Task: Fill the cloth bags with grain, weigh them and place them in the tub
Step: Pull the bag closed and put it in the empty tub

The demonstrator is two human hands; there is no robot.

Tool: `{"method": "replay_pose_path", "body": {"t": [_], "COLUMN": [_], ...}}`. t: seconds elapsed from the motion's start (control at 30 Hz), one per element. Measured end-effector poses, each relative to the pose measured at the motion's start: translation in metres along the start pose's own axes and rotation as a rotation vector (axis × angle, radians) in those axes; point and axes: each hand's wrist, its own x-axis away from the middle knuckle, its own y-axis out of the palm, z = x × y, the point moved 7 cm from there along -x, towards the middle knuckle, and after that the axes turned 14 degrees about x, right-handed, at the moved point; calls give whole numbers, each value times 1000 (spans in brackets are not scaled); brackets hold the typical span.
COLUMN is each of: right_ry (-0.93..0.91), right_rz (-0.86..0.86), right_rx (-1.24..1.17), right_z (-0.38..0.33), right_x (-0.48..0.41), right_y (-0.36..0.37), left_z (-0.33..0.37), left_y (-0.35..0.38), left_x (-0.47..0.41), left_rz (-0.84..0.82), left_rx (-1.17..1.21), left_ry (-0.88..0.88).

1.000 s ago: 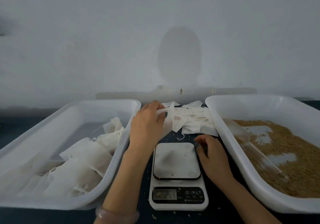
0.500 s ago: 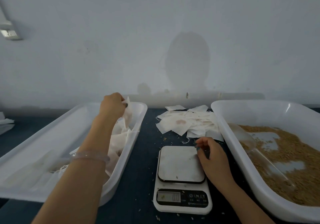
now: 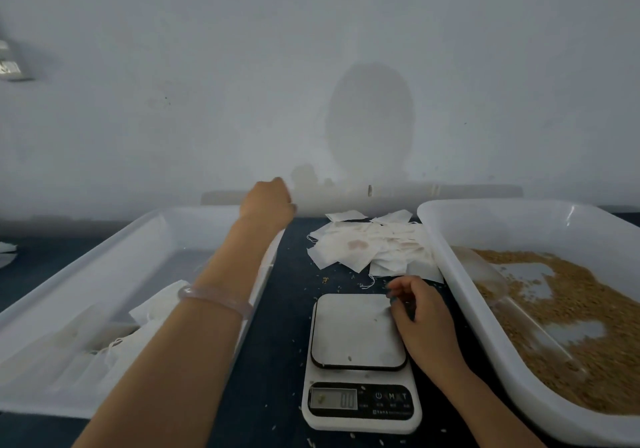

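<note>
Along the worktop's (image 3: 284, 326) left edge, a wide, shallow tub (image 3: 104, 257) of milky, translucent plastic with rounded corners. In its near half, a heap of filled cloth bags (image 3: 152, 312), white, soft and plump, with thin drawstrings trailing. Over its far right corner, the left hand (image 3: 268, 202), back turned to the camera, fingers curled under into a loose fist; cannot tell whether anything is in the grip. On that wrist, a clear, glassy bangle (image 3: 214, 300).

Along the right edge, a second tub (image 3: 446, 240) of the same plastic, holding golden-brown grain (image 3: 588, 326) spread thin, with patches of the tub's pale floor showing through. Lying in the grain near the tub's left wall, a clear plastic scoop (image 3: 485, 274), bowl toward the far end.

Between the tubs, toward the far edge, a loose pile of empty cloth bags (image 3: 374, 250) — flat, square, thin white fabric, overlapping every way. Nearer, at the middle of the near edge, a small white kitchen scale (image 3: 360, 413) with a rounded square weighing plate (image 3: 356, 330), pale and smooth, carrying only a few stray grains; display (image 3: 334, 399) at zero. Resting at the plate's far right corner, the right hand (image 3: 420, 319), fingers loosely bent, tips close to the thumb, nothing visible between them. Worktop itself dark blue and matte, speckled with spilled grains.
</note>
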Motion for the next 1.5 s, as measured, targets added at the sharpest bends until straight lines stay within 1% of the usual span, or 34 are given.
{"method": "replay_pose_path", "body": {"t": [0.07,0.13,0.2,0.27,0.3,0.33,0.4,0.47,0.53,0.6,0.67,0.73,0.83,0.9,1.0,1.07,1.13,1.23,1.3,1.37,1.5], "right_ry": [-3,-9,-13,-10,-6,-2,-1,-7,-3,-4,-9,-14,-24,-21,-2,13,23,67,103,136,243], "right_rz": [0,-2,1,3,1,-2,-4,-5,-9,-12,-12,-15,-12,-14,-44,-81,-116,-155,-148,-131,-99], "right_rx": [6,11,-6,-18,-16,-15,-17,-12,-16,-21,-18,-11,2,-9,-57,-141,-227,-386,-470,-537,-664], "right_z": [0,0,0,1,1,2,2,1,0,-1,-2,-2,-4,-5,-8,-10,-13,-18,-19,-19,-11], "right_x": [0,0,1,0,0,0,-1,-1,-1,0,0,0,0,0,-1,0,0,-2,-3,-3,-4], "right_y": [0,0,-1,-2,-2,-2,-1,-2,-2,-2,-3,-4,-6,-7,-7,-6,-6,-7,-10,-13,-16], "left_z": [34,57,64,58,52,47,43,44,43,38,32,26,12,3,-7,-6,7,36,51,58,61], "left_y": [26,69,117,161,176,186,193,191,182,168,151,130,94,79,76,76,72,66,69,73,76], "left_x": [4,14,28,42,48,52,54,53,53,50,50,54,70,85,104,116,126,146,158,164,167], "left_rz": [-99,-295,-515,-698,-749,-762,-717,-658,-624,-545,-405,-211,138,260,322,328,311,287,287,280,246], "left_rx": [85,130,73,-57,-125,-186,-274,-282,-213,-80,2,77,365,543,876,1012,965,717,561,520,525], "left_ry": [97,201,260,277,263,250,301,394,381,313,278,251,195,157,51,39,181,493,651,707,738]}}
